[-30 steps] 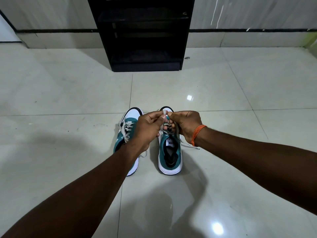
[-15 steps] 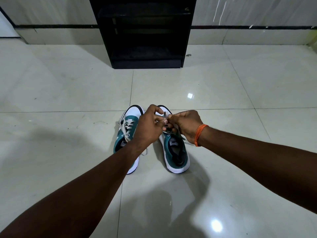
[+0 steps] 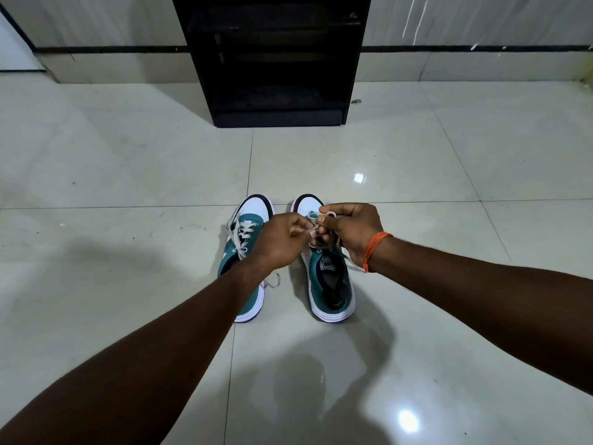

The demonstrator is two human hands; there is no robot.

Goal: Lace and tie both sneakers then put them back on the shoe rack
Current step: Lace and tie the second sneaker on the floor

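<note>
Two teal and white sneakers stand side by side on the tiled floor, toes pointing away from me. The left sneaker has its white lace threaded, with a loose end beside my forearm. Over the right sneaker my left hand and my right hand meet, each pinching part of its white lace. A lace loop shows over my right fingers. My hands hide the right sneaker's eyelets. An orange thread circles my right wrist.
A black shoe rack with dark shelves stands against the far wall, straight ahead of the sneakers. Glossy pale floor tiles lie between the rack and the shoes and spread to both sides.
The right sneaker's heel has swung to the right. Both hands stay on its lace, and a loop now sits over my right fingers.
</note>
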